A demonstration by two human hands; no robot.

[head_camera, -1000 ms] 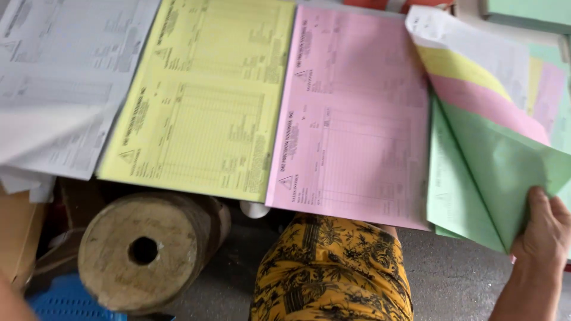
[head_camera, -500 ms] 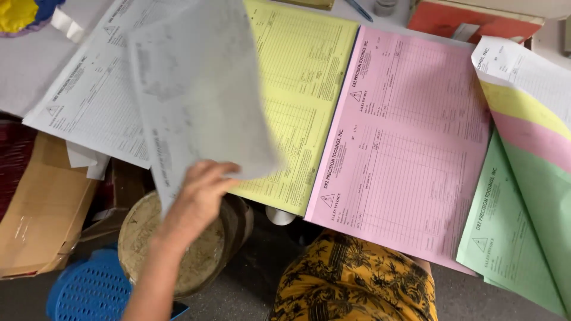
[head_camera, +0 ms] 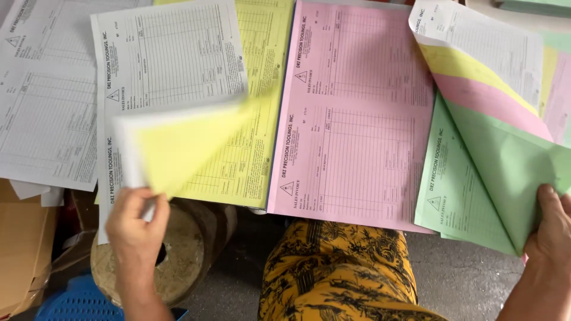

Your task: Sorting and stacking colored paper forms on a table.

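the pink form stack lay flat between my hands, long axis running away from me. my right hand sat clamped on the lifted green sheet at its near edge. my left hand, nearer the yellow pile, had its fingers pinched on a yellow sheet slanting up-right.

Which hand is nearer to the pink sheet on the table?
Left. The left hand holds a yellow sheet just left of the pink sheet. The right hand grips green sheets farther right.
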